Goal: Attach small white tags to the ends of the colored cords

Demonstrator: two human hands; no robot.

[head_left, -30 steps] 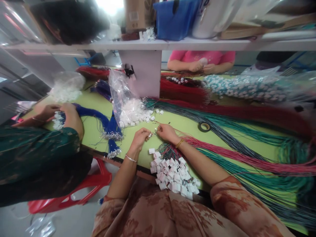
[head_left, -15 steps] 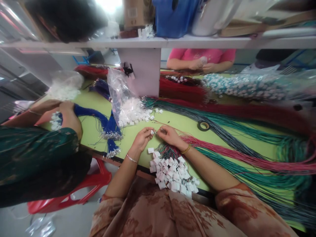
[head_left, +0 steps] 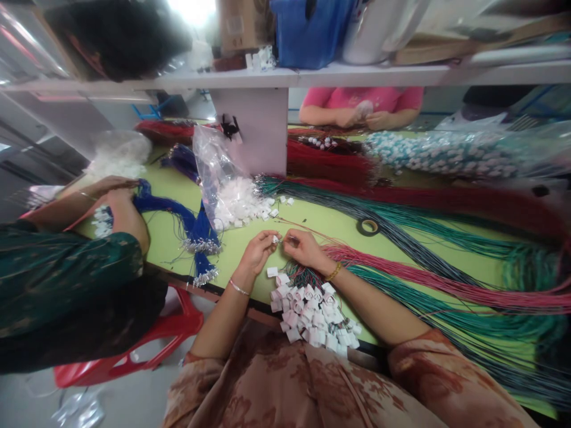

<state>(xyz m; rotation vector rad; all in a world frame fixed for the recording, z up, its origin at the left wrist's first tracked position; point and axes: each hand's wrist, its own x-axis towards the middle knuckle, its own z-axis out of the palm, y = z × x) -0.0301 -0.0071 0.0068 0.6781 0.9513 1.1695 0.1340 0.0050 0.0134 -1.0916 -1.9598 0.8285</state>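
Observation:
My left hand [head_left: 259, 251] pinches a small white connector housing [head_left: 275, 239] between thumb and fingers. Close against it on the right, my right hand [head_left: 304, 246] is closed on thin wire ends, which are too small to see clearly. Below my hands lies a pile of white connector housings [head_left: 307, 306] fitted on wires, at the table's front edge. Red wires [head_left: 401, 273] and green wires [head_left: 401, 303] run off to the right under my right forearm. Beyond my hands, loose white housings [head_left: 236, 202] spill from a clear plastic bag [head_left: 209, 157].
A roll of black tape [head_left: 368, 226] lies on the green table [head_left: 330, 209]. Blue wire bundles [head_left: 178, 208] are at left, beside a co-worker's hands [head_left: 118, 199]. A shelf [head_left: 357, 74] crosses above, holding a blue bin [head_left: 307, 35]. Another person in pink [head_left: 361, 104] sits opposite.
My hands have come together, so the white connector housing now meets the wire ends at my right fingers. The co-worker's hands at left have shifted along the blue wires.

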